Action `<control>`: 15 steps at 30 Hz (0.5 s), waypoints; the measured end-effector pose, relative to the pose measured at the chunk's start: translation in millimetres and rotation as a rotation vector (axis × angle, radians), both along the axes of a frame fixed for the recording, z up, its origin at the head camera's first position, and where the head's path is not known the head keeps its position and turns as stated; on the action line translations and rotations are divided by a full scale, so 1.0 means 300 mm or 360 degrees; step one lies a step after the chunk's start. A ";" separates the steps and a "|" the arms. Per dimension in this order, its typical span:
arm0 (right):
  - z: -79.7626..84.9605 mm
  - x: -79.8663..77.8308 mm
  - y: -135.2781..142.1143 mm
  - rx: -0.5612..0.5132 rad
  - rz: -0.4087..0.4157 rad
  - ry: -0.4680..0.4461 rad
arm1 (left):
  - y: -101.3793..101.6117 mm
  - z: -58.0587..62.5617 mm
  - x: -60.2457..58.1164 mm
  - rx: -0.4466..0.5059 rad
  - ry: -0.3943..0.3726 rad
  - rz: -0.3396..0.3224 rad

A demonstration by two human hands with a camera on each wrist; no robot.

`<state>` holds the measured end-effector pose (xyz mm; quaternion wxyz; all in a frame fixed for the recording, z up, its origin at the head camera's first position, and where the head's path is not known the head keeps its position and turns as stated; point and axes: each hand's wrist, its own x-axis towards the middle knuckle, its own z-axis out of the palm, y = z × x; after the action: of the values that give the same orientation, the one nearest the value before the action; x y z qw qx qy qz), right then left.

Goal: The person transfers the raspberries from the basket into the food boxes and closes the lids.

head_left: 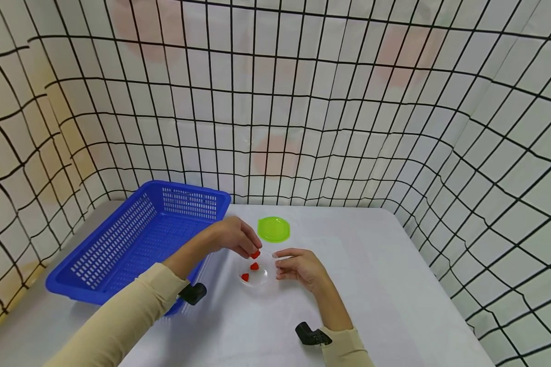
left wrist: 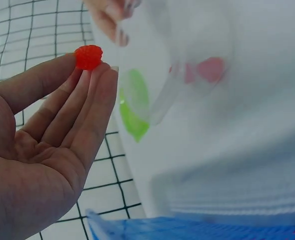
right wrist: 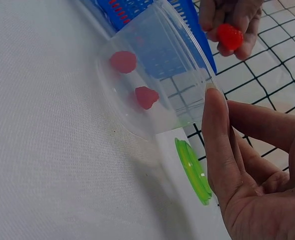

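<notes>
My left hand [head_left: 236,236] pinches a red raspberry [left wrist: 89,57] between thumb and fingertips, above the rim of a clear round plastic container [head_left: 263,276]. Inside the container lie two more raspberries [right wrist: 146,97], seen through its wall in the right wrist view. My right hand [head_left: 303,267] grips the container's right rim, thumb on one side and fingers on the other. Just beyond the container, a bright green lid [head_left: 274,229] lies flat on the table.
A large blue plastic basket [head_left: 151,224] stands on the left of the white table [head_left: 372,285], close beside my left forearm. Black netting [head_left: 275,107] over white sheeting rises at the back and both sides.
</notes>
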<state>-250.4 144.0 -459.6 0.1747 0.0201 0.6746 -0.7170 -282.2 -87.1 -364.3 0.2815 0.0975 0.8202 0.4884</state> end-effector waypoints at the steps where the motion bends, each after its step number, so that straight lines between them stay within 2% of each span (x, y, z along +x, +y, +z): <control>1: 0.000 -0.001 0.000 -0.0003 0.0000 -0.0002 | 0.005 -0.006 0.002 -0.0018 -0.0007 -0.0005; 9: 0.005 -0.002 0.002 0.0012 -0.0005 -0.0022 | 0.034 -0.033 0.014 -0.0181 -0.0033 -0.0014; 15: 0.004 -0.001 0.003 0.0009 0.0004 -0.0016 | 0.033 -0.050 0.013 -0.0221 -0.0006 0.0009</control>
<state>-250.7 144.9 -458.5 0.1788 0.0232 0.6757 -0.7148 -278.4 -77.1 -379.5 0.2879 0.0745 0.8518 0.4312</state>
